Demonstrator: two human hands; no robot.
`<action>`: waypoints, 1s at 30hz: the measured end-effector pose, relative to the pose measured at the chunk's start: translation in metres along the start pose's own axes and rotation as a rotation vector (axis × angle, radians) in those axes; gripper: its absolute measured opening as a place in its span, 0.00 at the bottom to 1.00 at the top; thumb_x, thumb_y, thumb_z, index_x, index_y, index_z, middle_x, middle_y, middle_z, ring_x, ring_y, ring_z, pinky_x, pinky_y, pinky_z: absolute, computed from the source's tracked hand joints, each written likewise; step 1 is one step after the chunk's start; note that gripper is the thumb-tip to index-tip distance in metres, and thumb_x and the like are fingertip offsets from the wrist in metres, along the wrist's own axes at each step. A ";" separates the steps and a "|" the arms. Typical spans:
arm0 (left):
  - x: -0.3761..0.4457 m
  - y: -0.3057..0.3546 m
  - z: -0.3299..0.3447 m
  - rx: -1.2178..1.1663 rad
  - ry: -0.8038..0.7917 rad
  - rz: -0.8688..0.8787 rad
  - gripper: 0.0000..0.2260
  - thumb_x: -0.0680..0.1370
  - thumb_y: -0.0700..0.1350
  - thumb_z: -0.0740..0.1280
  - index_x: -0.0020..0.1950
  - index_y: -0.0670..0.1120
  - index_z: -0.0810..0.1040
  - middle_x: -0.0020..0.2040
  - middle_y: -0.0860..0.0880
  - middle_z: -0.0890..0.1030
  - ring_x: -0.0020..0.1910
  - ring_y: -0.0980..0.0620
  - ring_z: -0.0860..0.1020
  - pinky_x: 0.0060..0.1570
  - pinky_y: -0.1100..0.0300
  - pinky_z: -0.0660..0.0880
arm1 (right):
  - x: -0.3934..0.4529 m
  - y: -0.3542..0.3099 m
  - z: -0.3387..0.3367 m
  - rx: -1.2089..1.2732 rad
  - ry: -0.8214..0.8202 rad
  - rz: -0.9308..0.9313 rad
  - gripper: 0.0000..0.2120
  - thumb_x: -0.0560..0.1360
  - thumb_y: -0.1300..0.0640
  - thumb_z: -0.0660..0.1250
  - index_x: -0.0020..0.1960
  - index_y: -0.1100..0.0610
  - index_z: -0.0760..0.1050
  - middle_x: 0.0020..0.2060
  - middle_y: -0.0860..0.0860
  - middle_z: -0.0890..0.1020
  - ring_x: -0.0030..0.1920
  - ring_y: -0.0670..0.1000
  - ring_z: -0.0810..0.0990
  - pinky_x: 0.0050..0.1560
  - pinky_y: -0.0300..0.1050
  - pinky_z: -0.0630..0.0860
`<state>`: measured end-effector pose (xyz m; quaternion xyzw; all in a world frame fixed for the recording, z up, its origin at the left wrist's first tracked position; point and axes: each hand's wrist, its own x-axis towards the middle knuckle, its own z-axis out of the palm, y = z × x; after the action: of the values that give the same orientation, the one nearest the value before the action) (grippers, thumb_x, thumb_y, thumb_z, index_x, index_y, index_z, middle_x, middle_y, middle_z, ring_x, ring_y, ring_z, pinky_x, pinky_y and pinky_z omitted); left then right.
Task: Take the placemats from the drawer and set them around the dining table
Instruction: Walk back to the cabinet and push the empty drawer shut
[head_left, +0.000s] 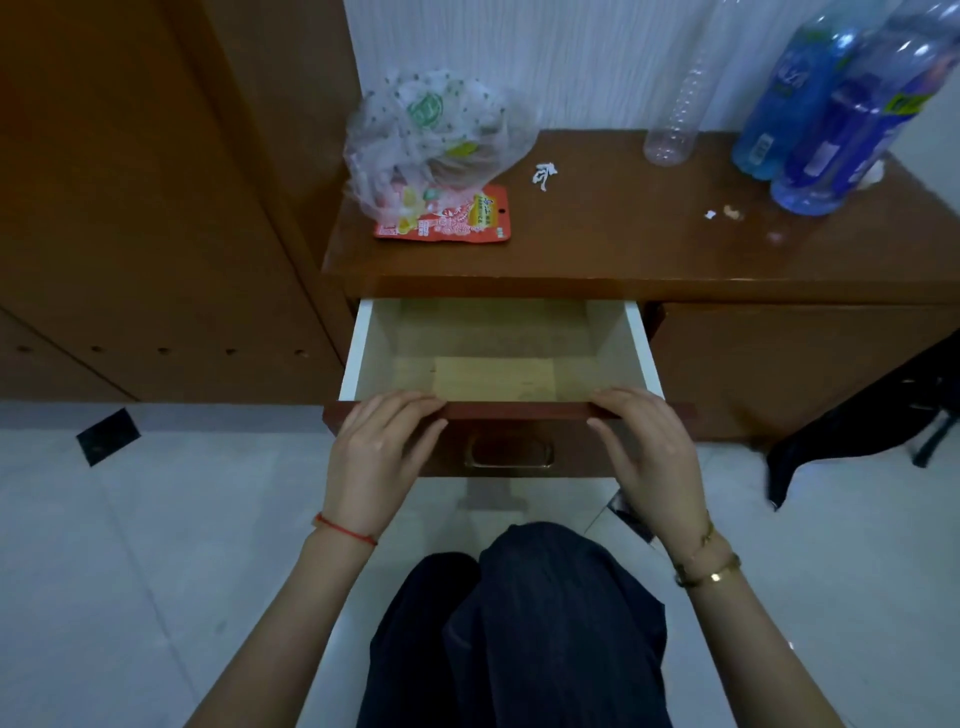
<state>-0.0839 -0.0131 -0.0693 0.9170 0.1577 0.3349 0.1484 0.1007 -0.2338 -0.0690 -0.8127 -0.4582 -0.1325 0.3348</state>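
A: Head view, looking down. Largest item: brown wooden desk (623, 244), filling 12 to 3 o'clock. Pale tiled floor (130, 545) below, wooden panelling (130, 182) at 9 to 11 o'clock.

B: Drawer?

A: Drawer (358, 353) pulled out, centre frame, white side walls, brown front with a brass handle (509, 454) at 6 o'clock of it. Inside: flat yellowish placemats (493, 376) lying on the bottom, toward the front. How many, cannot tell.

B: Hands?

A: Left hand (379, 457) at 7 o'clock of the drawer, fingers laid over the top edge of the drawer front, thumb below. Right hand (649, 457) at 5 o'clock, same hold. Both grip the front edge; neither touches the placemats. Red string (345, 530) on the left wrist, gold bracelets (706, 566) on the right.

B: On the desktop?

A: Two blue bottles (831, 119) at 2 o'clock, touching each other. Clear bottle (675, 114) just beside them at 1 o'clock, nothing seen inside. Clear plastic bag (431, 130) at 12 o'clock holding small wrapped items, contents not legible. It rests partly on an orange snack packet (467, 218). White paper scrap (544, 175) between bag and bottles; smaller crumbs (724, 213) near the blue bottles.

B: Anything lower?

A: Dark trousered knees (519, 623) at 6 o'clock. Black item (857, 421) at 4 o'clock, unclear what.
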 end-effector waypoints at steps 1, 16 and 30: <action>0.007 -0.003 0.003 -0.008 0.005 -0.010 0.09 0.77 0.45 0.70 0.56 0.45 0.82 0.53 0.51 0.82 0.52 0.52 0.78 0.54 0.56 0.75 | 0.007 0.002 0.003 -0.011 0.005 -0.002 0.11 0.76 0.59 0.70 0.58 0.59 0.79 0.54 0.50 0.82 0.59 0.50 0.77 0.65 0.38 0.68; 0.060 -0.027 0.050 0.047 0.230 -0.232 0.09 0.76 0.42 0.70 0.56 0.43 0.82 0.54 0.47 0.79 0.57 0.50 0.74 0.55 0.58 0.75 | 0.059 0.025 0.055 -0.078 0.155 0.074 0.16 0.77 0.57 0.68 0.64 0.60 0.76 0.61 0.54 0.80 0.68 0.52 0.73 0.70 0.52 0.68; 0.067 -0.053 0.062 -0.034 0.158 -0.093 0.17 0.76 0.42 0.69 0.65 0.42 0.76 0.61 0.44 0.75 0.66 0.45 0.69 0.68 0.58 0.66 | 0.059 0.029 0.068 0.003 0.044 0.095 0.28 0.79 0.53 0.64 0.76 0.60 0.61 0.76 0.53 0.62 0.78 0.50 0.54 0.77 0.53 0.53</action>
<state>-0.0043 0.0504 -0.0968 0.8768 0.2054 0.4017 0.1665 0.1510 -0.1601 -0.1003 -0.8299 -0.4119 -0.1334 0.3518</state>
